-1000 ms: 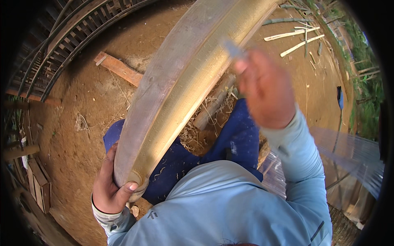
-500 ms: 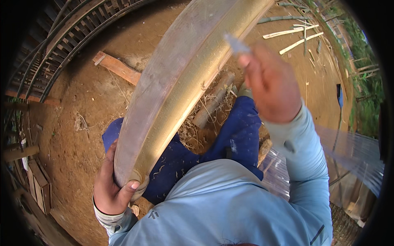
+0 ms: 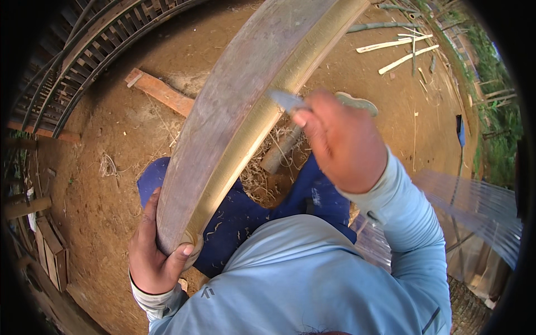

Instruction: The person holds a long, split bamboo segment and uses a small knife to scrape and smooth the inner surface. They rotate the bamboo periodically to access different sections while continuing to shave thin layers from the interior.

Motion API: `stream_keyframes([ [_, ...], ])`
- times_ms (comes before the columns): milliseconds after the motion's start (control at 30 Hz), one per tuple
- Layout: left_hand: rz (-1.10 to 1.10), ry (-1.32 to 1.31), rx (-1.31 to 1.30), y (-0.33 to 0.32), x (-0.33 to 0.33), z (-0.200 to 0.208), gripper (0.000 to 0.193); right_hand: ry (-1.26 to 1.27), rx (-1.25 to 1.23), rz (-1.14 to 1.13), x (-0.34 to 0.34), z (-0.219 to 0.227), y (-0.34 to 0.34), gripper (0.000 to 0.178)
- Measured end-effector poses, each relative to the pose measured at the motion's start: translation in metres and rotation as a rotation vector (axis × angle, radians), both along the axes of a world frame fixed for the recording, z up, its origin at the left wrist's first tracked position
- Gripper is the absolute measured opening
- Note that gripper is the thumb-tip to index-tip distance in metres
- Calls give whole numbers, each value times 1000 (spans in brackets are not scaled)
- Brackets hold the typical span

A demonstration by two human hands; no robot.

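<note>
A long, broad piece of wood or bamboo (image 3: 229, 100) slants from my lap up past the top edge of the view. Its wide face is greyish brown, and a paler yellow band (image 3: 245, 137) runs along its right side. My left hand (image 3: 153, 254) grips the near end, thumb over the top and fingers along the left edge. My right hand (image 3: 349, 145) is closed around a small pointed knife (image 3: 286, 100), its handle hidden in the fist. The grey blade points left over the yellow band; whether it touches the surface I cannot tell.
Thin shavings (image 3: 262, 181) and a short log (image 3: 279, 151) lie on the dirt between my legs. A reddish board (image 3: 162, 92) is at the left, split pale sticks (image 3: 393, 44) at the far right. Clear corrugated sheeting (image 3: 474, 206) stands at the right, a slatted wooden structure (image 3: 106, 42) at the far left.
My right hand and the knife have moved left and down along the piece, nearer to me. My left hand keeps its hold on the near end.
</note>
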State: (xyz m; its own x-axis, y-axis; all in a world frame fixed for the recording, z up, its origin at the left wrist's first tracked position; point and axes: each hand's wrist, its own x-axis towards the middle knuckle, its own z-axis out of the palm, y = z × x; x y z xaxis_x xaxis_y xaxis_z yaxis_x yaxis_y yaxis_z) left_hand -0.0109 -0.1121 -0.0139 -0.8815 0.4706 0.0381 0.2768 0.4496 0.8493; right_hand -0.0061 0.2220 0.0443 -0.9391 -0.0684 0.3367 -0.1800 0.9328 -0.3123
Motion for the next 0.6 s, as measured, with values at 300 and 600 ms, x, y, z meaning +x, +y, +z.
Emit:
stream_keyframes([
  [300,19,25,22,0,3,-3,93,79,122,-20,-3,2,14,15],
  [600,16,43,29,-2,2,-5,93,22,-43,-67,-7,9,15,21],
])
